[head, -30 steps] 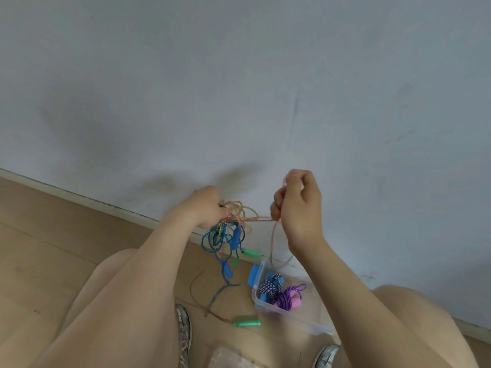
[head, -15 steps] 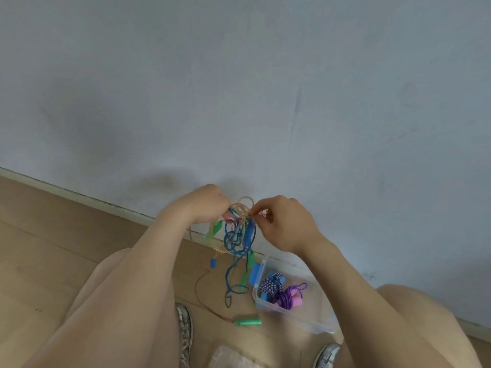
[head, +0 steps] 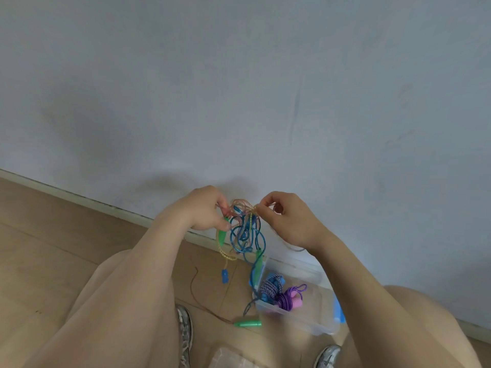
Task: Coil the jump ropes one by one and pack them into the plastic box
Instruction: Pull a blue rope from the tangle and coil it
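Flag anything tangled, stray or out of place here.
The ropes held between left hand and right hand are one knotted tangle of blue, yellow and pink strands, not a coil. A green handle lies on the floor beside the plastic box, outside it.

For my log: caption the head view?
The left hand and right hand hold tangled jump ropes above the plastic box, two coiled ropes inside.

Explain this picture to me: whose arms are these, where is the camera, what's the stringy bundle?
No machine here: a person wears a camera on the head, looking down at their own arms. The left hand grips a tangle of blue, yellow and pink plastic jump ropes; the right hand pinches one strand of it. Below, on the wooden floor, stands a clear plastic box holding a blue-and-white braided rope and a purple rope. A green plastic handle lies beside it.
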`<action>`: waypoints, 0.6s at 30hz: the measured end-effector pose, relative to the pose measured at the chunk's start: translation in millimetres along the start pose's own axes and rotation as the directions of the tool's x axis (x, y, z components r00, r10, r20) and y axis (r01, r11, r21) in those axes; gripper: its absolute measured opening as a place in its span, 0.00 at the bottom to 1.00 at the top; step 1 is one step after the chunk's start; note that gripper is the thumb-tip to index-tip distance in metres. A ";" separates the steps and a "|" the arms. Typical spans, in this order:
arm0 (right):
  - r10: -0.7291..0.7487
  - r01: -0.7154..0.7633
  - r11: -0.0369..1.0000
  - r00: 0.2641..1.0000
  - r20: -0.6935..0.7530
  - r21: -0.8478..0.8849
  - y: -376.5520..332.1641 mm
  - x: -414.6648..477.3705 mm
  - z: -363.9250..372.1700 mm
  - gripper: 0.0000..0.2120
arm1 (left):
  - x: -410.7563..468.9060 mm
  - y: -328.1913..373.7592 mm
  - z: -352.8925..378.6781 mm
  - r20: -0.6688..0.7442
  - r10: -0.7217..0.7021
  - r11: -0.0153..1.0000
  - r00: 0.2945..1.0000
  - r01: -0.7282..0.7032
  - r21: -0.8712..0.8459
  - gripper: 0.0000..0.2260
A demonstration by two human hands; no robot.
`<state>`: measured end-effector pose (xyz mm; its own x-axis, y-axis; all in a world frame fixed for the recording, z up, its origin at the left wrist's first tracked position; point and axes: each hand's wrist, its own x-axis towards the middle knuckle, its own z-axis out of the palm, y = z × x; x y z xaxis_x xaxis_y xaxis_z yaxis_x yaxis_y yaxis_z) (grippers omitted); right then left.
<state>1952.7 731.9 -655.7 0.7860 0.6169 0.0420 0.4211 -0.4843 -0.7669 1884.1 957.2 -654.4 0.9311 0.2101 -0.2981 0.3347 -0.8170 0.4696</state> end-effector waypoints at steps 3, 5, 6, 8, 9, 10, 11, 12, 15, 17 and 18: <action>-0.010 0.006 0.998 0.997 -0.081 -0.056 3.0 1.0 0.6 0.07 | 1.1 1.3 -0.6 -0.011 0.047 0.999 0.999 -0.047 -0.016 0.10; 0.000 -0.020 0.984 0.994 -0.107 -0.179 5.2 1.2 1.3 0.07 | 0.0 3.7 -2.0 -0.005 0.068 0.997 0.998 -0.068 -0.033 0.06; 0.014 -0.037 0.974 0.994 -0.106 -0.225 4.8 0.9 1.4 0.07 | 0.9 3.7 -2.2 -0.007 0.064 0.997 0.998 -0.065 -0.047 0.04; 0.040 -0.072 0.959 0.992 -0.122 -0.275 2.6 0.5 2.5 0.07 | 0.0 5.3 -2.5 0.012 0.045 0.995 0.999 -0.044 -0.094 0.03; 0.044 -0.081 0.954 0.990 -0.134 -0.287 2.0 0.5 2.9 0.08 | 0.3 5.5 -2.4 0.022 0.040 0.993 0.999 -0.038 -0.113 0.08; 0.046 -0.086 0.952 0.989 -0.140 -0.293 1.5 0.9 2.8 0.08 | 0.2 6.0 -3.0 0.022 0.032 0.992 0.999 -0.029 -0.121 0.12; 0.049 -0.088 0.953 0.989 -0.141 -0.291 1.3 1.6 3.2 0.08 | -0.1 7.0 -3.1 0.022 0.033 0.992 0.999 -0.030 -0.125 0.12; 0.051 -0.086 0.955 0.990 -0.130 -0.282 0.9 2.1 3.5 0.09 | -0.7 7.9 -3.2 0.027 0.040 0.992 0.999 -0.036 -0.120 0.09; 0.039 -0.054 0.974 0.997 -0.070 -0.220 2.4 4.4 3.8 0.10 | -1.7 10.0 -0.8 0.021 0.048 0.993 0.999 -0.045 -0.106 0.06; 0.036 -0.043 0.991 0.998 -0.049 -0.129 0.6 4.4 3.0 0.11 | -1.2 9.4 1.9 0.001 0.044 0.995 0.999 -0.044 -0.087 0.08; 0.053 -0.057 0.996 0.997 -0.046 -0.076 -0.5 4.5 2.6 0.11 | -0.5 8.0 2.5 -0.017 0.044 0.997 0.999 -0.045 -0.069 0.08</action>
<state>1954.9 736.5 -656.8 0.8274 0.5607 0.0307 0.4089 -0.5641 -0.7174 1885.9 949.2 -652.6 0.9473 0.1832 -0.2629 0.3017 -0.7863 0.5391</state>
